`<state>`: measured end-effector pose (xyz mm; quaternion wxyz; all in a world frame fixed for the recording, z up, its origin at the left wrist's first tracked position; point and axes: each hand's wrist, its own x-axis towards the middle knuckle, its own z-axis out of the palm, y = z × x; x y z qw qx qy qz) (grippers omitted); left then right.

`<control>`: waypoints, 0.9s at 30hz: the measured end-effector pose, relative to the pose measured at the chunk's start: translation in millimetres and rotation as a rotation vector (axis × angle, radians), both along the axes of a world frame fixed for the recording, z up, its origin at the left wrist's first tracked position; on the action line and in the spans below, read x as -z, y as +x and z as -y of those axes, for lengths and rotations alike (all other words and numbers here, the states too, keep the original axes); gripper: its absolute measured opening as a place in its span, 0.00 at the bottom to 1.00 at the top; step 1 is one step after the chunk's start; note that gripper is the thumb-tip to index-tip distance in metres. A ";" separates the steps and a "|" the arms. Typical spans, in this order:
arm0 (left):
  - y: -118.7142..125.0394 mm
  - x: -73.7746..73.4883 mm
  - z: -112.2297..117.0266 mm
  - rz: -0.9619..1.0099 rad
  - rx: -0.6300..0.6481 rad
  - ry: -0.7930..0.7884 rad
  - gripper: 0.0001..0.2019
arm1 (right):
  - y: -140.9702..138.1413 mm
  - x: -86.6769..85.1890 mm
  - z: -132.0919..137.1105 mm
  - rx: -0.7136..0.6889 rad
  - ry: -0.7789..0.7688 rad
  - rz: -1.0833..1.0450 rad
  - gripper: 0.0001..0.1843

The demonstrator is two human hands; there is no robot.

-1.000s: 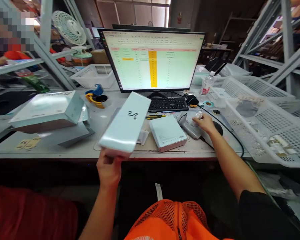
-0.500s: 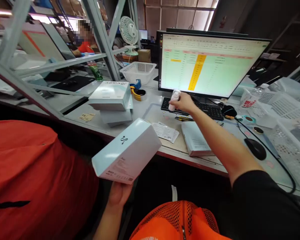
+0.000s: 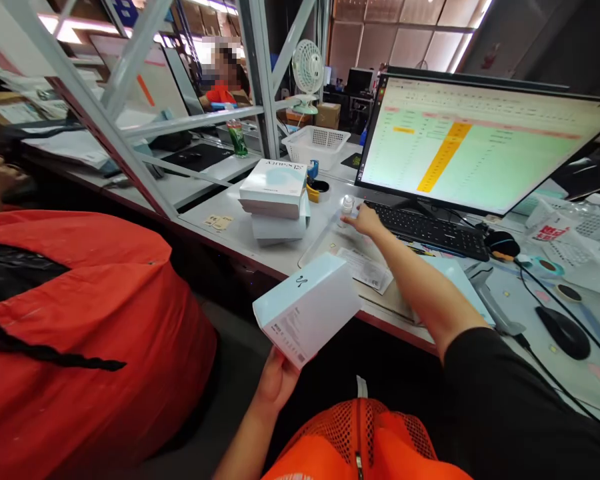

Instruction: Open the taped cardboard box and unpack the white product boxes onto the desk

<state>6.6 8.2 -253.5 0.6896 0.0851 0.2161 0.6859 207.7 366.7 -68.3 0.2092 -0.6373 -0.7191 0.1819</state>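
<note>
My left hand (image 3: 280,381) grips a pale blue and white box (image 3: 313,307) by its lower end, the box tilted in front of the desk edge. Small print covers its side, and a dark squiggle logo marks the blue face. Beyond it, my right hand (image 3: 367,220) reaches across the desk, its fingers closed on a small white bottle (image 3: 347,203) left of the keyboard (image 3: 430,230). The bottle stands nearly upright at desk level; my fingers hide its lower part. Printed paper slips (image 3: 365,269) lie just below that hand.
Stacked white boxes (image 3: 275,183) stand at the left beside a tape dispenser (image 3: 315,190). A monitor (image 3: 480,147) rises behind the keyboard. A scanner (image 3: 495,303) and mouse (image 3: 563,331) lie right. Metal frame bars (image 3: 195,123) and a red sack (image 3: 105,333) are left; a person (image 3: 223,83) sits beyond.
My view has turned right, shifting the scene leftward to rightward in frame. My right hand has lowered the bottle toward the desk. The left hand still holds the box; a scanner now shows.
</note>
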 end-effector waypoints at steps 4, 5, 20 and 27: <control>10.2 -16.7 -25.6 -0.066 0.042 0.033 0.21 | 92.2 -23.0 70.3 -0.090 0.136 -0.012 0.29; 14.5 -21.3 -31.9 -0.079 0.050 0.042 0.22 | 124.9 -25.4 93.5 -0.070 0.206 -0.035 0.30; 130.9 -105.7 -95.5 -0.195 0.112 0.293 0.26 | 293.7 76.0 201.4 0.473 -0.066 0.266 0.45; 166.2 -136.7 -102.2 -0.203 0.107 0.369 0.33 | 288.9 37.1 186.2 0.522 -0.083 0.078 0.24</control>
